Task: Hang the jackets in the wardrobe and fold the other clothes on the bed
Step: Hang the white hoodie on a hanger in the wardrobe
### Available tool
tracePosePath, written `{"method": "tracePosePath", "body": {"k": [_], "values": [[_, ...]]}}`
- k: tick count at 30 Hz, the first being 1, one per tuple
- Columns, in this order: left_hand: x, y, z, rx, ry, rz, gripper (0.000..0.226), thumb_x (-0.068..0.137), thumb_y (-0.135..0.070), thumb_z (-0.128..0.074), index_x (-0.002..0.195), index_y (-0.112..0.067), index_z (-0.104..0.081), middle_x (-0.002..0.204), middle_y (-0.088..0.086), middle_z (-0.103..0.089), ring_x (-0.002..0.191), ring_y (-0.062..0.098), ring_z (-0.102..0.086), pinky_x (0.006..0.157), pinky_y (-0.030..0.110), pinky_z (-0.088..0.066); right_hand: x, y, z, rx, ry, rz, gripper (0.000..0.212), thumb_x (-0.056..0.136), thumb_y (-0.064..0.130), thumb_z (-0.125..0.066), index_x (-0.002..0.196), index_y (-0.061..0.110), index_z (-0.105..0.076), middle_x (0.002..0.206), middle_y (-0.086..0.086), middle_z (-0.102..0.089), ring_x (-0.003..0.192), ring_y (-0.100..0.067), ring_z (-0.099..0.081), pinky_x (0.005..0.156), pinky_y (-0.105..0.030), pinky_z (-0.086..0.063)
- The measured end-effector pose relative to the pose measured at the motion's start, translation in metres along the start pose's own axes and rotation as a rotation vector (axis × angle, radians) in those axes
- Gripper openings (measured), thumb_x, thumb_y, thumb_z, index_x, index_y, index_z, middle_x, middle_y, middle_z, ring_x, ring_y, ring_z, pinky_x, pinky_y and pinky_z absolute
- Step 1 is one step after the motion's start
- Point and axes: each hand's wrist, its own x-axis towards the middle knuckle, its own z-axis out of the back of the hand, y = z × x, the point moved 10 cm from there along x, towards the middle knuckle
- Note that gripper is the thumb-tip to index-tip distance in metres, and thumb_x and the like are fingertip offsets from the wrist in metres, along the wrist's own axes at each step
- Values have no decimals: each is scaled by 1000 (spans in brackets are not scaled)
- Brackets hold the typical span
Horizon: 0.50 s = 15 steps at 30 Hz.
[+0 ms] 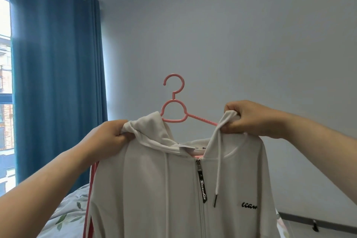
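The white zip jacket (154, 189) hangs between the hands on a pink hanger (174, 121), the left hand (114, 133) fisted on hood fabric and the right hand (249, 120) clenched on the collar edge — both grip cloth (whether either also holds the hanger, I cannot tell). My worry is that the hanger, tilted down toward the right hand, could slip out of a shoulder. The jacket's long axis drops straight below the hands — collar up, front toward the person — and the hook points up.

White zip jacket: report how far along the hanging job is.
Done: the pink plastic hanger is in the neck of the white zip-up hooded jacket, zipped shut. In hand: the left hand and right hand grip its hood edges, holding it up. Left: hooking it in the wardrobe, which is out of view.
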Motion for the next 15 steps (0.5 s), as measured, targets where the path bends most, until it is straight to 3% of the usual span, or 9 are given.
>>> {"method": "tracePosePath", "body": {"k": [3,6,8,10,12,15], "values": [[-3,-6,-12,49,53,-19,20,82,-48,-47,89,-45,-65,82,-28,-68,81,1,-65,78,38,-57,6,18,9,-131,-264,98,38,69,29,-88,64,19,-52,56,13,-51,50,2,-44,47,-13,-34],[-3,-21,-21,48,75,-56,22,80,-50,-45,87,-41,-63,80,-27,-67,76,-1,-63,75,36,-57,10,39,-3,-67,-393,209,47,68,25,-90,60,18,-44,59,8,-46,51,-4,-38,50,-19,-33],[-3,-33,-28,48,72,-84,28,77,-55,-41,84,-37,-61,77,-25,-66,72,-2,-62,71,34,-56,15,50,-12,-16,-454,244,45,68,28,-90,61,13,-48,63,0,-53,54,-14,-47,53,-22,-37],[-4,-34,-24,11,-1,-74,34,74,-58,-37,78,-33,-59,71,-21,-65,67,4,-60,66,35,-54,19,57,-19,49,-505,259,42,70,31,-89,65,8,-55,74,-6,-62,66,-14,-58,58,-24,-43],[-3,-20,-9,-68,-113,-10,34,78,-54,-38,69,-29,-59,66,-16,-65,65,13,-61,65,39,-54,18,57,-18,17,-539,257,43,70,35,-88,62,15,-51,73,1,-55,63,-7,-54,55,-16,-39],[-5,1,8,-59,-172,34,36,90,-46,-44,65,-25,-59,62,-10,-65,61,20,-61,65,46,-55,15,39,-21,-91,-410,172,38,71,38,-85,71,17,-54,79,3,-53,66,-5,-49,60,-18,-38]]}}
